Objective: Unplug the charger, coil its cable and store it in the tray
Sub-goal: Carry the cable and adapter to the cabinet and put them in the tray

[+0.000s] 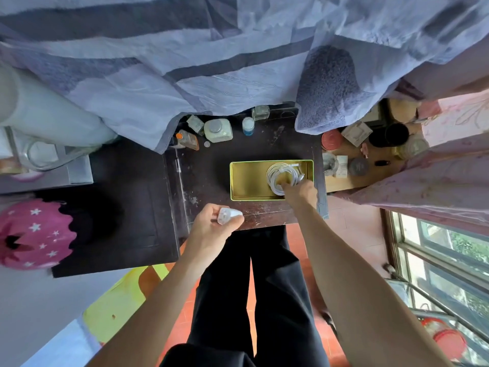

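A gold metal tray [246, 178] with a green rim sits on the dark wooden table [206, 176]. The white cable [280, 174] lies coiled in the tray's right half. My right hand [299, 193] reaches over the tray's near right corner, its fingertips touching the coil's near side. I cannot tell whether it grips the cable. My left hand [211, 226] hovers over the table's near edge, left of the tray, closed around the white charger plug [227, 215].
Bottles and jars [218, 129] stand at the table's far edge under hanging blue cloth [185, 64]. A lighter shelf with tins and cups [370, 144] adjoins on the right. A pink star-patterned object [34, 234] lies left. A window [444, 260] is at the right.
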Tool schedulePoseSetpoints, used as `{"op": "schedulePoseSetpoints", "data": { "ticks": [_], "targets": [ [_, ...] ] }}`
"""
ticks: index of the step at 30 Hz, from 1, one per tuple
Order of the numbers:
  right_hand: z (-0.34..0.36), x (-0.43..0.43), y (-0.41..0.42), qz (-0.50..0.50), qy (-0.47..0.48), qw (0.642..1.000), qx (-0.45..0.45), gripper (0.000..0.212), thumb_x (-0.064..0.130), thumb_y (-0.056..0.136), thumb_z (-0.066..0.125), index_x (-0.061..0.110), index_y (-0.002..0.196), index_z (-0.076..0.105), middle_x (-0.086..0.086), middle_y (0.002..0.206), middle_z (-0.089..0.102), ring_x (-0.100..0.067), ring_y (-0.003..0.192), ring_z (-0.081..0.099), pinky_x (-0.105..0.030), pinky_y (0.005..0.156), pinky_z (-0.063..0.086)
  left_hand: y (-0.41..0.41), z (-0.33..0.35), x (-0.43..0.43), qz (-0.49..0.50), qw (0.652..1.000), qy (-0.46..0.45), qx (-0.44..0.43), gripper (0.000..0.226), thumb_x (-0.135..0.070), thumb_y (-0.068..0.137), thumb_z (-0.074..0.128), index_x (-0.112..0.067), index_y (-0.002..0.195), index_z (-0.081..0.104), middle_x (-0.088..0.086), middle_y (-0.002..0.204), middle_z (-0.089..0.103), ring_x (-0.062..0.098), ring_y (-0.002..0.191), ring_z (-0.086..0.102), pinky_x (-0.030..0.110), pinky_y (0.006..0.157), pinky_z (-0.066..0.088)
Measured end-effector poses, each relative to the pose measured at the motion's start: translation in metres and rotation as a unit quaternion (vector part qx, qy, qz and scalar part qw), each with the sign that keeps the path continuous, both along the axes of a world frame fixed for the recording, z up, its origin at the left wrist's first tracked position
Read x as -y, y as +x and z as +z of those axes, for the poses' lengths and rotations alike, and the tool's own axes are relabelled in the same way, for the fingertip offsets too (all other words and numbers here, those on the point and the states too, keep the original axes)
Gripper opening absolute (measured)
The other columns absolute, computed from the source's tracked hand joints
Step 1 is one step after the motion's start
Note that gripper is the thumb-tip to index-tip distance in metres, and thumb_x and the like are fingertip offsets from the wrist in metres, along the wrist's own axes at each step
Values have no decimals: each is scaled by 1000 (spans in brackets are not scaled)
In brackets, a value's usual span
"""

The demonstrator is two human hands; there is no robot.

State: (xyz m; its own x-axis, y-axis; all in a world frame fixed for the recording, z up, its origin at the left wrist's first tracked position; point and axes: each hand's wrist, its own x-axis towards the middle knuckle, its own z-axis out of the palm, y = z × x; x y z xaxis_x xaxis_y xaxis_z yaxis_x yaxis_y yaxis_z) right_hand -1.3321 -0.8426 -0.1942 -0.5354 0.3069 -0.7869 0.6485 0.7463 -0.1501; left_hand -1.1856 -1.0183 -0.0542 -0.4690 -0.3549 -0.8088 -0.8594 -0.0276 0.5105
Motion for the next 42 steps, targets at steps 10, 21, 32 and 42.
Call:
{"op": "schedulePoseSetpoints", "data": {
  "ticks": [10, 21, 32, 42],
  "targets": [
    [18, -10, 6, -20, -29, 998, -51, 21, 30, 88, 78, 12, 94, 70, -10, 88, 69, -30, 80, 69, -34, 69, 55, -1, 16, -2, -8, 1000, -11, 11, 18, -24, 86, 73, -39, 91, 64, -13, 94, 68, 13, 92, 70, 33, 86, 56],
    [62, -69, 61, -41, -198, 975, -96, 10, 22, 97, 68, 17, 89, 72, 4, 67, 71, -2, 50, 64, -26, 61, 52, -55, -34, -25, -167, 964, -205, 6, 35, -33, 87, 69, -14, 116, 70, 3, 109, 68, 22, 98, 66, 40, 83, 57],
    [41, -123, 118, -53, -188, 979, -55, 12, 29, 99, 69, 21, 92, 75, 8, 62, 75, 3, 48, 63, -32, 68, 56, -116, -140, -38, -503, 788, -354, 30, 37, -10, 94, 60, -13, 131, 61, 8, 136, 59, 33, 109, 68, 43, 85, 55],
    [46, -119, 126, -83, -199, 975, -48, 13, 27, 100, 69, 25, 89, 74, 6, 63, 74, -1, 52, 65, -36, 74, 58, -104, -139, -35, -545, 756, -363, 12, 38, -10, 97, 59, -10, 135, 56, 9, 131, 54, 31, 98, 70, 45, 81, 55]
  ]
}}
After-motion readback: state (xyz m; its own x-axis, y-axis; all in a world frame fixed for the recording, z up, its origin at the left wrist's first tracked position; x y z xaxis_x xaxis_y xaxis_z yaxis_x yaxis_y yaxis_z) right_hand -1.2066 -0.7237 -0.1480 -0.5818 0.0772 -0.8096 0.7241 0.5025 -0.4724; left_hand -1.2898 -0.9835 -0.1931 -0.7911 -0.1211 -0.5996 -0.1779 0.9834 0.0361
